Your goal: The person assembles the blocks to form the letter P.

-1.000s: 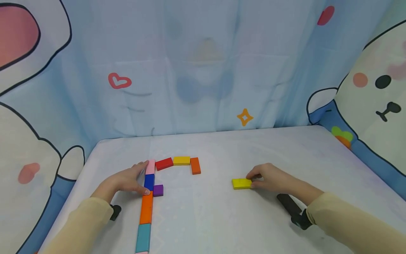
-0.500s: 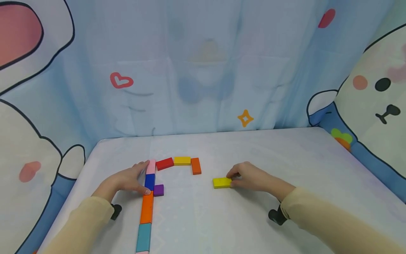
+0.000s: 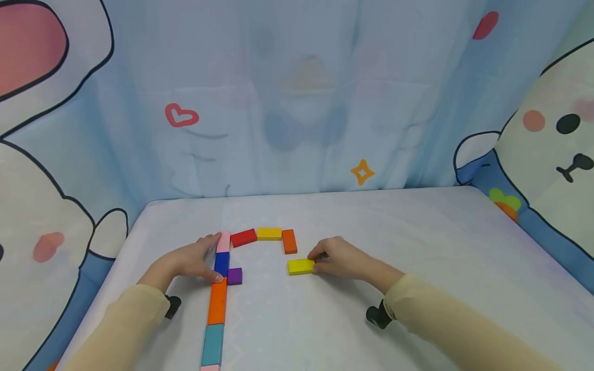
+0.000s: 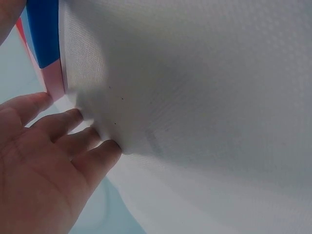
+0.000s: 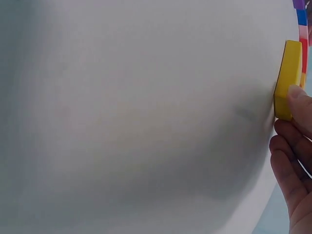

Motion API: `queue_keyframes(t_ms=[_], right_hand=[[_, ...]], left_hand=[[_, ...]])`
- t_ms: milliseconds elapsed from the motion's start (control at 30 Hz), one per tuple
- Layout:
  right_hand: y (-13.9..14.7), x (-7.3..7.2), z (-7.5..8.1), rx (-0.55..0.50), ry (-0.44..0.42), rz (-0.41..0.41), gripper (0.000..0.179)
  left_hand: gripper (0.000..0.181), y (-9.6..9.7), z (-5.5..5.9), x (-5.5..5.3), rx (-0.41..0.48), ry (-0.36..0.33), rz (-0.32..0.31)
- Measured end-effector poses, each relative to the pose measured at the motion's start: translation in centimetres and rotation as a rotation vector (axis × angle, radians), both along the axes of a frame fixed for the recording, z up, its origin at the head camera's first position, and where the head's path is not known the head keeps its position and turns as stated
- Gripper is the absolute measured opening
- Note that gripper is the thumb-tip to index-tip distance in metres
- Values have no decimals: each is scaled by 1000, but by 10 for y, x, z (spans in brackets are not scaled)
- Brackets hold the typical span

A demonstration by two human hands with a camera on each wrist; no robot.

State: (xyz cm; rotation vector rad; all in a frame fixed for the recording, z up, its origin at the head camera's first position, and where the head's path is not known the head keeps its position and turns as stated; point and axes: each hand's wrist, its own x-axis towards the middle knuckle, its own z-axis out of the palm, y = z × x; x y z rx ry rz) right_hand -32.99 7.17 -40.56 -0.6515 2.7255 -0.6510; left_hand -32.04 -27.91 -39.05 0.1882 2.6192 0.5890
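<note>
My right hand [image 3: 342, 258] pinches one end of a yellow block [image 3: 300, 266] between thumb and fingers, low over the white table. In the right wrist view the thumb lies on the yellow block [image 5: 287, 78]. My left hand [image 3: 187, 262] rests along a column of blocks, fingers extended. Its index fingertip touches the pink block [image 3: 224, 241], and its thumb lies where the blue block [image 3: 222, 263] meets the long orange block [image 3: 217, 300]. In the left wrist view the other fingers [image 4: 97, 163] reach loosely to the table.
A red block [image 3: 244, 238], a yellow block [image 3: 269, 234] and a small orange block [image 3: 290, 241] run right from the column's top. A purple block [image 3: 234, 276] sits beside the column. Below are a teal block [image 3: 213, 344] and another pink one [image 3: 211, 368]. A printed curtain [image 3: 297, 98] hangs behind.
My right hand has carried the yellow block leftward, from the right part of the table to just below the small orange block. The left hand stays in place on the column.
</note>
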Motion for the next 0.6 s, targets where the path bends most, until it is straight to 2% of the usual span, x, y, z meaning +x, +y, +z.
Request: queue_keyframes(t_ms=[600], right_hand=[[-41,4,-6,-94,6,63,27]], left_hand=[[110,0,-3,-4,-13,4,-10]])
